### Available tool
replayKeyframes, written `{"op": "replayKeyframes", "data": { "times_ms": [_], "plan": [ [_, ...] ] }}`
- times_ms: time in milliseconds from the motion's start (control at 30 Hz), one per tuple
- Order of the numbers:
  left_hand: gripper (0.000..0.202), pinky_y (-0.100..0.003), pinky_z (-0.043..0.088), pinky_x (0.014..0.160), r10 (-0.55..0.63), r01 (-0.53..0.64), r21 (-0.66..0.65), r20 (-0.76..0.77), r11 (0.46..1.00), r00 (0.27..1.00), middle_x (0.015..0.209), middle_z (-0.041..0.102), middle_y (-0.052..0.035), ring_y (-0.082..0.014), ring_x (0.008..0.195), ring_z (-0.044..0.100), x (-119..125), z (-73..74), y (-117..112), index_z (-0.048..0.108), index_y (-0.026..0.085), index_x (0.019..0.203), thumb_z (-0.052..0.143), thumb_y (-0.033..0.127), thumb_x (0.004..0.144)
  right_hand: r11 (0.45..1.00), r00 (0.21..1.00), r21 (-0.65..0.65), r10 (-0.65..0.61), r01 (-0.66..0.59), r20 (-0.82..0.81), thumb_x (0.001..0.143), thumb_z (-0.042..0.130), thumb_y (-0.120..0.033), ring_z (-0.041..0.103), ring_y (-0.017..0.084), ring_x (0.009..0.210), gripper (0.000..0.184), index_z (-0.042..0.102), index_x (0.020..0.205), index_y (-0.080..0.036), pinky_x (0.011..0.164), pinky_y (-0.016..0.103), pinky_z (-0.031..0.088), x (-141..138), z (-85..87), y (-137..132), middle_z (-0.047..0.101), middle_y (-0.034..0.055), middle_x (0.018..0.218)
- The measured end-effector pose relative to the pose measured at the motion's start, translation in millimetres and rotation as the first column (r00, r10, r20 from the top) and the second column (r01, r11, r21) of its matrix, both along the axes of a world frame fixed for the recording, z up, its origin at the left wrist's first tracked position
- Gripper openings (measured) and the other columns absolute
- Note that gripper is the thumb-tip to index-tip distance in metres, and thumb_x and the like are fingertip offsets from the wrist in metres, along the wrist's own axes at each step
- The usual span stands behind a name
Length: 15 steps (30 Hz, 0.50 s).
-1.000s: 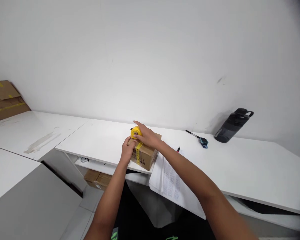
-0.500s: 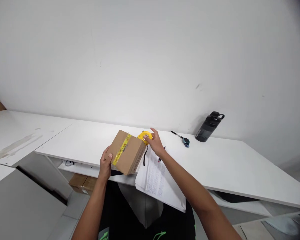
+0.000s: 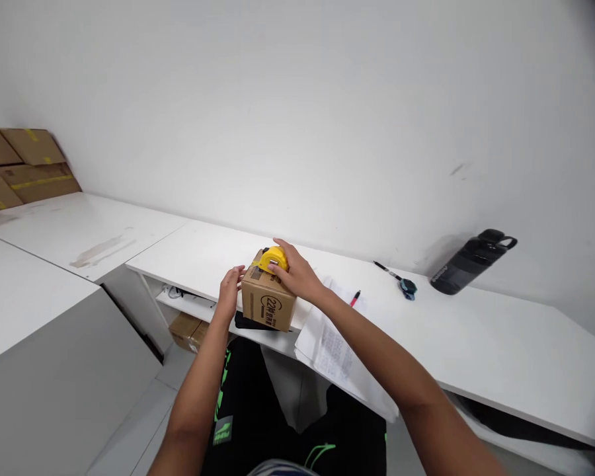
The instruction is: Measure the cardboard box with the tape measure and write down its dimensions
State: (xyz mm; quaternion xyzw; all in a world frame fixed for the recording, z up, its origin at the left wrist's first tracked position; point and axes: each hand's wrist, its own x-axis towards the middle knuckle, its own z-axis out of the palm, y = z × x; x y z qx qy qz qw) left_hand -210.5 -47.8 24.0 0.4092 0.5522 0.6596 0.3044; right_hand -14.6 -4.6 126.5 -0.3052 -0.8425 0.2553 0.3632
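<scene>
A small cardboard box (image 3: 269, 305) with a black printed mark on its front stands on the white desk (image 3: 476, 337) near its front edge. My right hand (image 3: 297, 274) rests on top of the box, fingers closed on a yellow tape measure (image 3: 272, 259). My left hand (image 3: 229, 289) lies against the box's left side with its fingers stretched out. A dark flat object (image 3: 250, 322) sticks out from under the box.
Printed paper sheets (image 3: 337, 350) hang over the desk edge to the right of the box. Behind them lie a red pen (image 3: 354, 299), a black pen with a blue tool (image 3: 405, 285) and a black water bottle (image 3: 469, 262). Cardboard boxes (image 3: 20, 165) are stacked far left.
The box was tilted up in my left hand and is now set down upright. My right hand moved the tape measure from the desk onto the box's top.
</scene>
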Motion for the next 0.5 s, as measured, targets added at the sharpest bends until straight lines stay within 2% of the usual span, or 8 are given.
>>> {"op": "replayKeyframes", "data": {
  "times_ms": [67,167,233,367,500],
  "plan": [
    [0.060,-0.040,0.048,0.094,-0.104,0.095,0.072,0.128,0.993,0.986,0.131,0.061,-0.0137,-0.0270,0.120,0.057,11,8.3,-6,0.059,0.020,0.126,0.038,0.062,0.090,1.000,0.997,0.012,0.008,-0.009,0.079,0.089,0.052,-0.036,0.047,0.030,0.127,0.064,0.030,0.148,-0.027,0.105,0.052,0.037,-9,8.2,3,0.043,0.0113,0.145],
    [0.066,-0.036,0.047,0.098,-0.179,0.167,0.114,0.108,0.979,0.978,0.138,0.056,-0.0111,-0.0265,0.122,0.056,23,20.3,-14,0.050,0.023,0.137,0.064,0.053,0.080,0.992,0.981,0.024,0.118,-0.123,0.157,0.090,0.050,-0.034,0.050,0.027,0.122,0.066,0.025,0.150,-0.025,0.102,0.048,0.040,-22,13.8,15,0.044,0.0123,0.143],
    [0.074,-0.034,0.048,0.097,-0.165,0.159,0.094,0.067,0.983,0.984,0.138,0.056,-0.0101,-0.0257,0.119,0.058,29,25.2,-17,0.047,0.023,0.140,0.074,0.044,0.074,0.977,0.961,0.059,0.191,-0.207,0.200,0.091,0.049,-0.032,0.052,0.026,0.117,0.065,0.023,0.150,-0.025,0.100,0.046,0.042,-30,14.5,23,0.045,0.0131,0.138],
    [0.065,-0.033,0.048,0.096,-0.126,0.124,0.071,0.030,0.990,0.992,0.134,0.060,-0.0097,-0.0243,0.115,0.060,35,26.9,-20,0.051,0.020,0.137,0.069,0.043,0.079,0.951,0.923,0.123,0.238,-0.285,0.303,0.092,0.046,-0.029,0.055,0.025,0.107,0.061,0.023,0.149,-0.022,0.094,0.046,0.045,-38,17.8,28,0.047,0.0147,0.128],
    [0.054,-0.036,0.046,0.101,-0.008,0.011,0.042,-0.069,0.999,0.998,0.129,0.064,-0.0114,-0.0247,0.116,0.060,40,28.3,-22,0.058,0.015,0.130,0.064,0.039,0.082,0.943,0.903,0.131,0.243,-0.305,0.353,0.093,0.045,-0.028,0.055,0.027,0.107,0.060,0.022,0.148,-0.020,0.093,0.047,0.046,-19,24.8,21,0.048,0.0157,0.124]
  ]
}}
